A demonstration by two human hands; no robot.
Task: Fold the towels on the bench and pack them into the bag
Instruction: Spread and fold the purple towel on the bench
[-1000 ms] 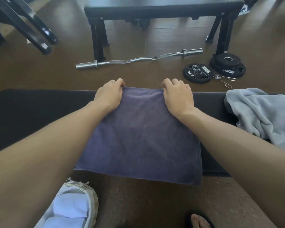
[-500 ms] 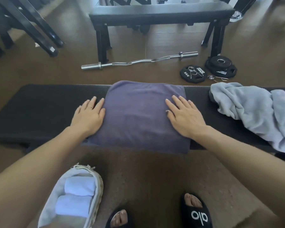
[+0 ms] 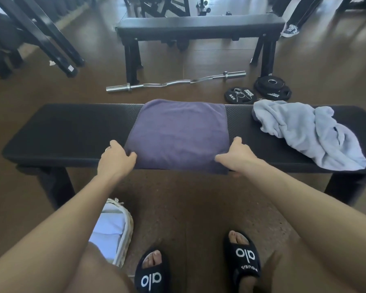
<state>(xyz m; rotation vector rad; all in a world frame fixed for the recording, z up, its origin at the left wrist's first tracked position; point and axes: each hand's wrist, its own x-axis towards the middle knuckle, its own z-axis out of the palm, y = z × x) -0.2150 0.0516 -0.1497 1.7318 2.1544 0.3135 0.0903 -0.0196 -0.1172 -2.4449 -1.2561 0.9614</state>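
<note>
Sitting low on the floor at the left is the bag (image 3: pixel 123 233), a white open-topped thing with pale folded towels inside, partly hidden by the left forearm. Up on the black bench (image 3: pixel 72 132), the left hand (image 3: pixel 116 159) grips the near left corner of the purple towel (image 3: pixel 180 134), thumb on top and fingers curled under the edge. That towel lies flat and folded in the middle of the bench, roughly square, running from the far edge to the near edge, where it hangs over a bit. The right hand (image 3: pixel 239 156) pinches the near right corner the same way, thumb on top. Further right, a grey towel (image 3: pixel 306 132) sits crumpled toward the bench's right end. Beyond the bench, on the brown floor: a curl bar (image 3: pixel 175 82), weight plates (image 3: pixel 272 87), and a second bench (image 3: pixel 199 24).
</note>
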